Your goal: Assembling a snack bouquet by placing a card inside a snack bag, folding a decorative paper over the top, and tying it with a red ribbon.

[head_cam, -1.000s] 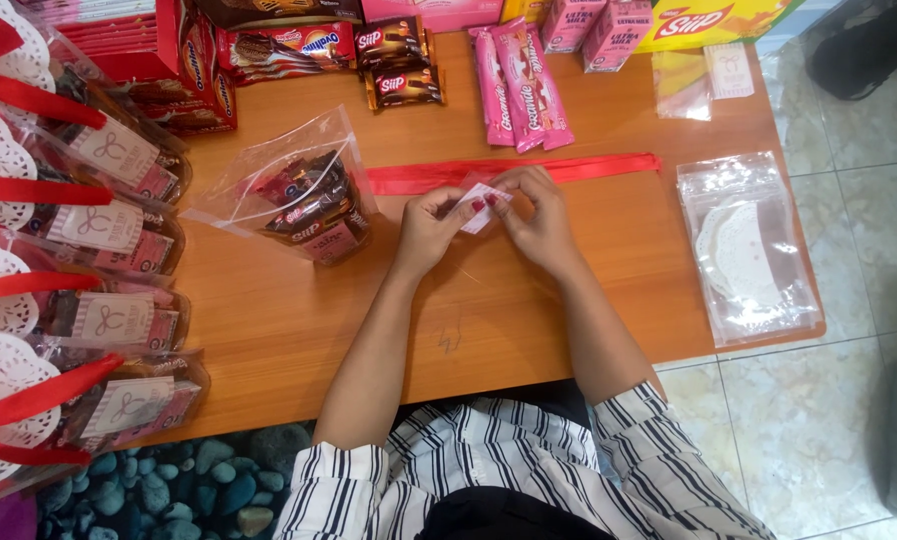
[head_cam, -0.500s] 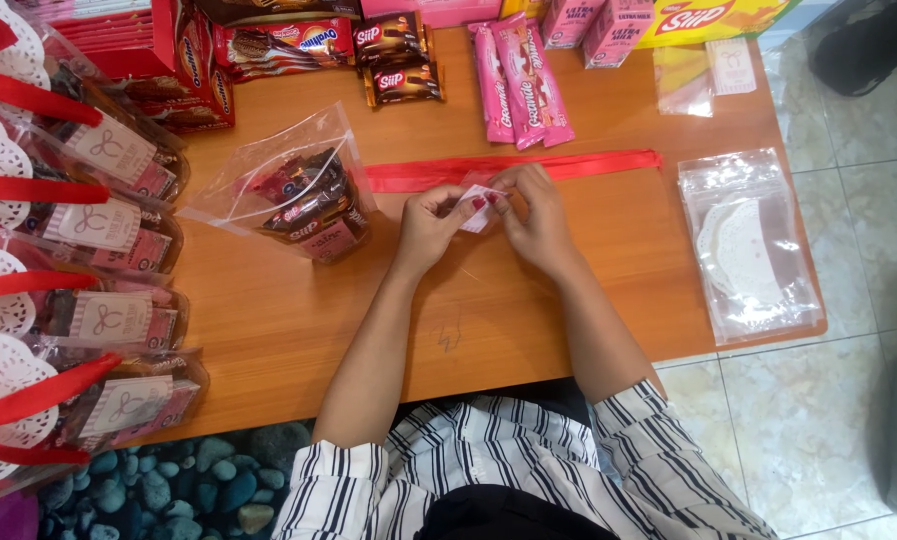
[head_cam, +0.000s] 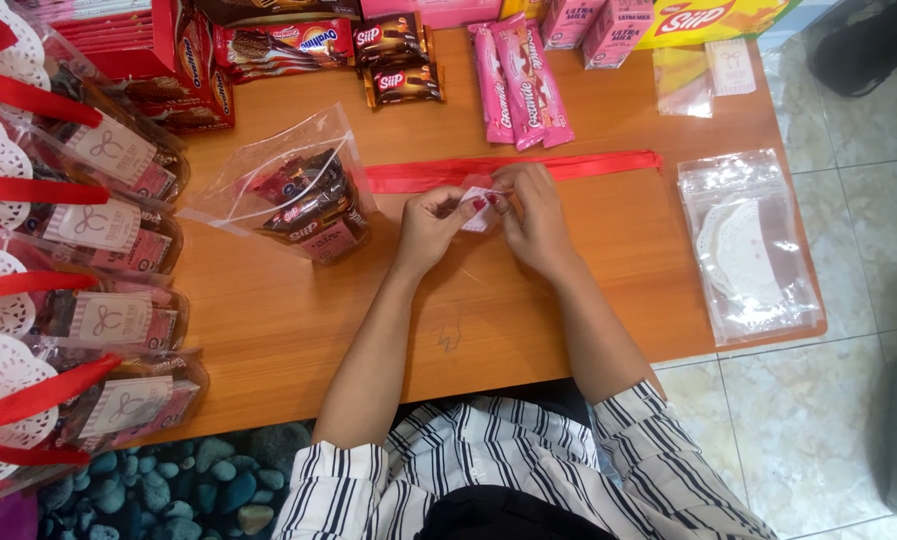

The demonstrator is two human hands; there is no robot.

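Head camera looks down at a small white card point(head_cam: 481, 207) with a bit of red on it. Both hands pinch it just above the counter point(head_cam: 269, 320). The left hand point(head_cam: 431, 226) has its fingers closed on the card's left edge. The right hand point(head_cam: 534, 215) has its fingers closed on the right edge. A long red ribbon point(head_cam: 589, 163) lies flat just behind the card. Left of the card lies a clear bag of snacks point(head_cam: 294, 195), tipped on its side. Far right of the card lies a clear packet of white paper doilies point(head_cam: 749, 245). Pink snack bars point(head_cam: 519, 85) lie behind the ribbon.
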